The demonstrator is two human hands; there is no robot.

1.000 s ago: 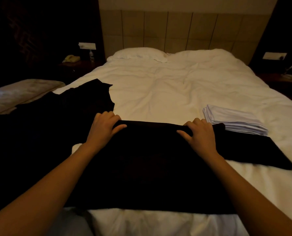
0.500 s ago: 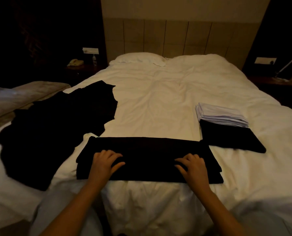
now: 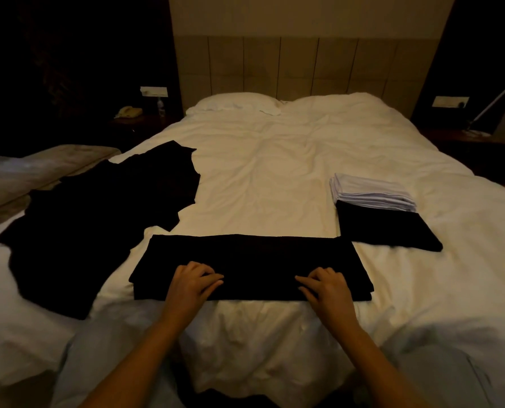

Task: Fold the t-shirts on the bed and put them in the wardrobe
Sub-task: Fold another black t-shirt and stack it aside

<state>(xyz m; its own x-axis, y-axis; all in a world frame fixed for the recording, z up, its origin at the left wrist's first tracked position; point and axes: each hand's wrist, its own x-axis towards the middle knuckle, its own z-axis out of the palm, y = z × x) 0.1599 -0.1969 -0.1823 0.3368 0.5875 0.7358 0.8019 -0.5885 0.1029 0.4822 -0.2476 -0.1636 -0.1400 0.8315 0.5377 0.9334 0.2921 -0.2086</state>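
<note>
Hands on a folded black shirt at the bed's near edge.

Left hand and right hand press it, fingers loosely bent, gripping nothing. Bare sheet lies beyond; unfolded black shirts left, folded stack right. Dark folds hard to read.

From the strip at the near edge of the bed, the way toward 12 o'clock is open sheet up to the pillows. At 10 o'clock a loose black pile covers the left side, just beside the strip's corner. At 2 o'clock a folded black shirt and a white stack block the right; beyond them the sheet is bare.
</note>
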